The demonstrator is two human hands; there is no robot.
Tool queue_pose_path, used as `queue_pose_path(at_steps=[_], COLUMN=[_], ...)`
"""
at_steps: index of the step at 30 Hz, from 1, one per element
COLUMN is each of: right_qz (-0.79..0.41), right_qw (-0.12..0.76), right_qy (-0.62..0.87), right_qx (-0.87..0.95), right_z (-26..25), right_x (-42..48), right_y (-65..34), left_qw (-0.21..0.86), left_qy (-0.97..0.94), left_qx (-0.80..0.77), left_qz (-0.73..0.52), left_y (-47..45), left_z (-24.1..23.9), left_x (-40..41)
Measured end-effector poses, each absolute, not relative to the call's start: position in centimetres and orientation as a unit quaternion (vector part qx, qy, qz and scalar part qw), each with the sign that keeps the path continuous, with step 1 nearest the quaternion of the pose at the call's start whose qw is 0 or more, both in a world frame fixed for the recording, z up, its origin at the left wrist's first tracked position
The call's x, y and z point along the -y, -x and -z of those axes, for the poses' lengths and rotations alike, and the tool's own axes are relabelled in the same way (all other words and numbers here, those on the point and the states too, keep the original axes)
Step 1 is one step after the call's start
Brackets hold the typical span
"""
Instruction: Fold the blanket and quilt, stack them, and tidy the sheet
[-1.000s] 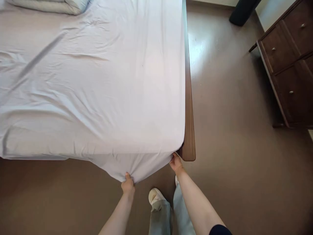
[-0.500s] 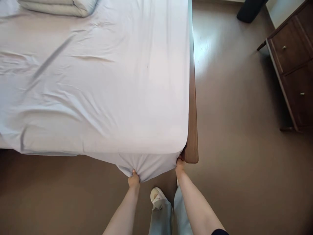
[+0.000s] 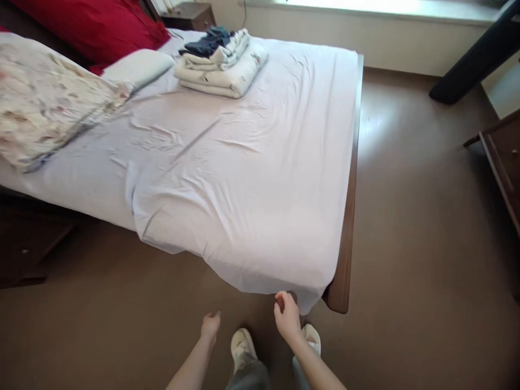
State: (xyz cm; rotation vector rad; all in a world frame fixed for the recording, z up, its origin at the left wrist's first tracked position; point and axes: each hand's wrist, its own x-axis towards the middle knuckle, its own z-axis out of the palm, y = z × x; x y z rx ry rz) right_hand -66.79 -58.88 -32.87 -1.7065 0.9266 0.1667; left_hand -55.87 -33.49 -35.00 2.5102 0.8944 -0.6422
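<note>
From my head camera: a pale lilac bedsheet [image 3: 244,206] lies rumpled, its near corner [image 3: 311,297] hanging loose beside the dark wooden bed frame [image 3: 340,287]. My left hand [image 3: 210,326] hangs with fingers loosely parted, clear of the cloth. My right hand [image 3: 287,318], well apart from the left, curls just by the hem; from this angle I cannot tell whether it touches. With no firm grip showing, a tug elsewhere could drag that slack corner away from the frame's end. Folded linen [image 3: 221,70] sits up the bed, and the floral quilt [image 3: 49,103] draped over the far side could add drag.
</note>
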Motion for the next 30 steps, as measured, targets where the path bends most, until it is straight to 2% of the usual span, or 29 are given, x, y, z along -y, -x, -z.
queue_pose_path(at_steps=[3,6,9,12,17,22,26,30], right_qz=[0.003,-0.031,-0.052,-0.038,-0.093,-0.149,-0.16,-0.152], right_qw=[0.476,0.371,0.291,0.269,0.314,0.341,0.399,0.437], right_qy=[0.838,0.885,0.884,0.882,0.91,0.904,0.88,0.871], right_qx=[-0.267,-0.281,-0.362,-0.385,-0.254,-0.211,-0.203,-0.163], right_z=[30.1,29.7,30.7,31.2,28.9,27.0,26.7,25.7], right_x=[60.1,60.1,56.5,49.8,39.3,34.2,31.0,26.5], right_y=[56.4,46.0,37.3,30.1,20.4,14.5,9.4,3.0], left_qw=[0.179,0.195,0.156,0.09,0.017,0.016,0.003,-0.018], left_qy=[-0.924,-0.976,-0.967,-0.945,-0.978,-0.974,-0.967,-0.973], left_qx=[-0.302,-0.07,0.156,0.246,0.1,-0.109,-0.149,-0.181], left_qz=[0.151,0.067,0.127,0.197,0.183,0.199,0.207,0.144], left_y=[46.3,34.5,22.9,13.1,-0.2,-11.7,-20.1,-27.5], left_z=[31.2,28.8,28.1,28.5,27.9,26.3,26.6,26.8], left_x=[30.9,30.3,30.4,28.3,19.3,11.7,7.2,3.5])
